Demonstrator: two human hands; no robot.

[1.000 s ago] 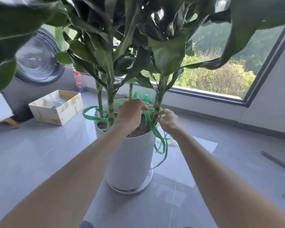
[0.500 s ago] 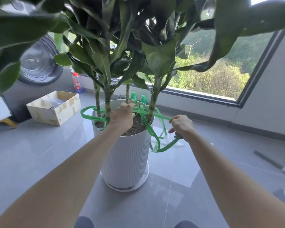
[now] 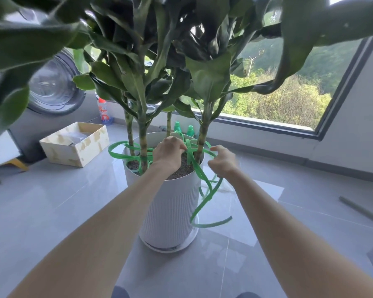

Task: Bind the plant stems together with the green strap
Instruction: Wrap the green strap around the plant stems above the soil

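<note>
Hands are close but not touching. Left hand [image 3: 169,152] pinches the green strap [image 3: 198,170] over the dirt. Right hand [image 3: 223,163] curls round it beside a stem [image 3: 202,136]. Strap loops round the stems and hangs down the side of the white pot [image 3: 170,207].

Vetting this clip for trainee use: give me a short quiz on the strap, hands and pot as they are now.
1. True or false: the strap is pulled tight round all the stems.
2. Which hand is over the soil in the pot? A: left hand. B: right hand.
3. Fill in: the strap's loose end hangs down the pot's ___ side.
Key: 1 false, it loops slack; 2 A; 3 right.
</note>
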